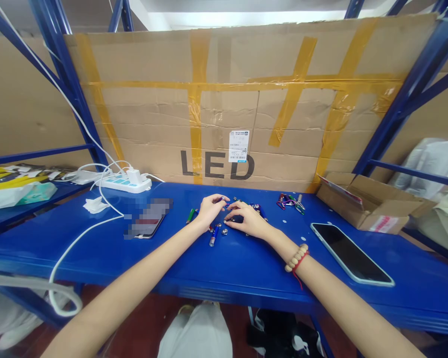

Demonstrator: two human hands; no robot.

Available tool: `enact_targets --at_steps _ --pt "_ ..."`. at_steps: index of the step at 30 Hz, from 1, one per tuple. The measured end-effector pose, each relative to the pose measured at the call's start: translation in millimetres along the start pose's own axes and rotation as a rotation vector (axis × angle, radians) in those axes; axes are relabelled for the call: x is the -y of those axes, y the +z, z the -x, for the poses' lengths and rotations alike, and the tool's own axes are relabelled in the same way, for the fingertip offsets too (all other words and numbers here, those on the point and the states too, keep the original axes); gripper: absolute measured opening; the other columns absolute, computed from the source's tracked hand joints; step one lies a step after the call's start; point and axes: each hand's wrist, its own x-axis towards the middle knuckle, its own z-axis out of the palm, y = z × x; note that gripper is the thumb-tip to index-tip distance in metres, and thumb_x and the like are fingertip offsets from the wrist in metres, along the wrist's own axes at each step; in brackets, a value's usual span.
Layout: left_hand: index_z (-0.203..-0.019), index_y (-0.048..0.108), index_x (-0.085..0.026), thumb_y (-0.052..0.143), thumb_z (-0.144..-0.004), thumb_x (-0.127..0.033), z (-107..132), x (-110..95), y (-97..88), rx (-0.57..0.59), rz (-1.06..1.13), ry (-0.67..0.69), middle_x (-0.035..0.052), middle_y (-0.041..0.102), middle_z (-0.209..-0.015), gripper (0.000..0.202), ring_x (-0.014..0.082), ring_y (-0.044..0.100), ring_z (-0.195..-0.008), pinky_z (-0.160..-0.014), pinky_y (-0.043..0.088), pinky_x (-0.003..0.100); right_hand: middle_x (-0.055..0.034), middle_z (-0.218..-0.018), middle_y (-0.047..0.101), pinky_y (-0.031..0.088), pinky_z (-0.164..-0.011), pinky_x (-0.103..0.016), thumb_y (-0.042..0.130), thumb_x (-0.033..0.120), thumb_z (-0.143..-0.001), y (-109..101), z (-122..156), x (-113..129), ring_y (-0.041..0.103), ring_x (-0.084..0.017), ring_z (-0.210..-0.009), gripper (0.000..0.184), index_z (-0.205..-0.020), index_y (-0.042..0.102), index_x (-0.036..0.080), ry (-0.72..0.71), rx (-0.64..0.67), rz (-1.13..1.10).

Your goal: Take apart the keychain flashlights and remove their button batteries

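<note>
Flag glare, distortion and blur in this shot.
Head view: bright strip above the cardboard nearly washed out; head view: glare on the tape at right; head view: wide-angle stretch on the forearms; head view: mosaic over much of the left phone; head view: small parts by the hands too tiny to judge focus.

A pale-cased phone (353, 254) lies near a carton (375, 208)

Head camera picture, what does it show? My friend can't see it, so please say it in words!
A person's left hand and right hand are close together over small shiny parts, including a blue tube, on a blue table. Behind stands taped cardboard marked LED; a phone lies to the right.
</note>
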Motion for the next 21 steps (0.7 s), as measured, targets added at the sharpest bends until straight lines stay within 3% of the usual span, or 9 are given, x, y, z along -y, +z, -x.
enact_targets --at_steps 3,7,11,17,21 --pt "-0.064 0.063 -0.015 0.053 -0.058 -0.015 0.1 0.1 0.4 0.017 0.012 0.0 0.0006 0.063 -0.069 0.012 0.0097 0.051 -0.057 -0.064 0.044 0.025 -0.0087 -0.107 0.059 0.042 -0.092 -0.038 0.06 0.032 -0.081 0.7 -0.2 -1.6 0.055 -0.021 -0.103 0.018 -0.09 0.071 0.023 -0.026 0.017 -0.017" --pt "-0.055 0.058 -0.015 0.047 -0.055 -0.015 1.0 0.0 -0.4 0.068 0.021 0.057 -0.001 0.057 -0.061 0.011 0.0107 0.05 -0.06 -0.063 0.041 0.024 -0.0084 -0.103 0.06 0.043 -0.09 -0.037 0.064 0.029 -0.077 1.2 -1.4 -2.4 0.057 -0.02 -0.099 0.012 -0.081 0.072 0.021 -0.031 -0.013 -0.069" --pt "-0.052 0.056 -0.015 0.043 -0.051 -0.015 1.2 -0.6 -1.7 0.112 0.021 0.09 -0.0003 0.056 -0.062 0.012 0.0127 0.049 -0.066 -0.063 0.038 0.024 -0.0064 -0.098 0.06 0.045 -0.088 -0.034 0.068 0.024 -0.072 3.4 -1.7 -4.5 0.059 -0.018 -0.093 0.007 -0.077 0.071 0.02 -0.002 -0.072 -0.135" --pt "-0.05 0.054 -0.015 0.043 -0.047 -0.014 0.1 0.5 -1.7 0.159 0.032 0.09 0.0003 0.056 -0.063 0.012 0.0138 0.048 -0.067 -0.061 0.036 0.025 -0.0052 -0.095 0.062 0.046 -0.083 -0.032 0.065 0.025 -0.075 1.5 -0.9 -3.1 0.06 -0.017 -0.088 0.008 -0.076 0.071 0.02 -0.002 -0.058 -0.085" --pt "-0.049 0.056 -0.014 0.038 -0.045 -0.013 0.5 -0.3 -2.2 0.143 0.019 0.069 -0.0003 0.052 -0.055 0.018 0.0104 0.04 -0.055 -0.053 0.03 0.023 -0.0036 -0.096 0.063 0.046 -0.075 -0.031 0.066 0.025 -0.073 -7.6 -1.2 4.9 0.06 -0.018 -0.088 0.005 -0.072 0.07 0.022 0.102 -0.215 0.074"
